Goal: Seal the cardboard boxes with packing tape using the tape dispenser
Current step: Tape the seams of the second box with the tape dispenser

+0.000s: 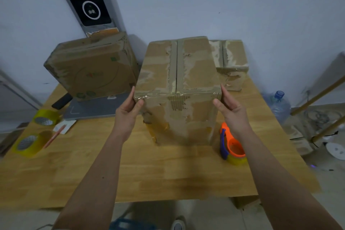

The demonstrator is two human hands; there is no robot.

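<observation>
A tall cardboard box (pixel 177 87) stands upright at the middle of the wooden table (pixel 168 173), its top flaps closed and a strip of tape running along the centre seam. The left hand (pixel 128 110) grips the box's upper left corner, thumb curled onto the near face and fingers wrapped along the left side. The right hand (pixel 231 108) grasps the upper right corner the same way, thumb on the near face, fingers up the right side. Both hands are part closed round the box edges, not flat.

The orange tape dispenser (pixel 233 147), loaded with a yellowish roll and carrying a blue blade piece, sits on the table just right of the box's base, under the right forearm. Behind the box to the left a second box (pixel 91 67) leans on a grey slab; behind to the right is a third box (pixel 231 63). Two tape rolls (pixel 29 144) lie well left of the box, near the table's left edge
</observation>
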